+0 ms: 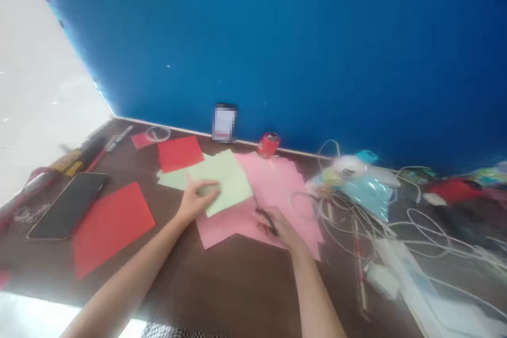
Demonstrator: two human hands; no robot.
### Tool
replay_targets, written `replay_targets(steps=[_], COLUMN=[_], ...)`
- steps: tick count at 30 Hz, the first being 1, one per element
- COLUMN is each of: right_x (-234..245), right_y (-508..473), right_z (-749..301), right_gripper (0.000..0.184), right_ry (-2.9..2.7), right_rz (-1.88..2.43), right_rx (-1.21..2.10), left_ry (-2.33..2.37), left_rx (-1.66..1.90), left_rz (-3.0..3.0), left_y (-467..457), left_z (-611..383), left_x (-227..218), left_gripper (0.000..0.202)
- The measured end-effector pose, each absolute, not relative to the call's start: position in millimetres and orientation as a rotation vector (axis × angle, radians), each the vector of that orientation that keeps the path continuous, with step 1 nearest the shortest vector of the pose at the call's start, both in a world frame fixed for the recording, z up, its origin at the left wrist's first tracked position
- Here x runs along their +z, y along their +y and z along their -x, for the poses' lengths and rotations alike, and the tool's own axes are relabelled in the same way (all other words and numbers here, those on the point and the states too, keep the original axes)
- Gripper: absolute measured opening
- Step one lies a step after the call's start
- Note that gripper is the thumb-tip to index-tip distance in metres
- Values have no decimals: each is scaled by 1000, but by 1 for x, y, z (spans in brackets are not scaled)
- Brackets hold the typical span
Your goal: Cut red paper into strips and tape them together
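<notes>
My left hand (195,199) rests on a light green sheet of paper (229,179), thumb and fingers apart with a gap between them. Closed around black-handled scissors (271,223), my right hand (279,226) is just right of the green sheet's lower corner. Blur hides the exact shape of the blades, which point up and left towards the green edge. Beneath both hands spread several pink sheets (277,174), partly covered by the green one. More green paper shows left of my left hand, under a red sheet (180,153).
Another red sheet (114,227) and a dark phone (69,206) lie at left. A roll of tape (157,133) is near the wall. A red container (269,144) and a pixelated card-like object (224,123) stand behind the paper. Tangled white cables (348,216) and plastic packets (366,190) crowd the right.
</notes>
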State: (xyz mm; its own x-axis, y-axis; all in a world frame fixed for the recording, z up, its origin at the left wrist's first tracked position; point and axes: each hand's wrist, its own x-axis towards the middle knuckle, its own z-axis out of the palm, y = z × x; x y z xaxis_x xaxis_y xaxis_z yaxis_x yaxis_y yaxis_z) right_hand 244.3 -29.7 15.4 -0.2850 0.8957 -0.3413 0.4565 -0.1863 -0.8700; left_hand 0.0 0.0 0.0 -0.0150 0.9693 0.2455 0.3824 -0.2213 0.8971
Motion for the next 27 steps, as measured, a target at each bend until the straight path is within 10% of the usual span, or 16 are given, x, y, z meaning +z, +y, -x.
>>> replay_targets(steps=[27], right_x=[28], right_y=[-31], right_z=[-243], right_gripper=[39], right_ry=[-1679], right_rz=[1421], right_rx=[1586], left_ry=[1391], left_rx=[1234], left_rz=[-1586], left_y=[0], left_z=[3], left_x=[-1], left_gripper=[21])
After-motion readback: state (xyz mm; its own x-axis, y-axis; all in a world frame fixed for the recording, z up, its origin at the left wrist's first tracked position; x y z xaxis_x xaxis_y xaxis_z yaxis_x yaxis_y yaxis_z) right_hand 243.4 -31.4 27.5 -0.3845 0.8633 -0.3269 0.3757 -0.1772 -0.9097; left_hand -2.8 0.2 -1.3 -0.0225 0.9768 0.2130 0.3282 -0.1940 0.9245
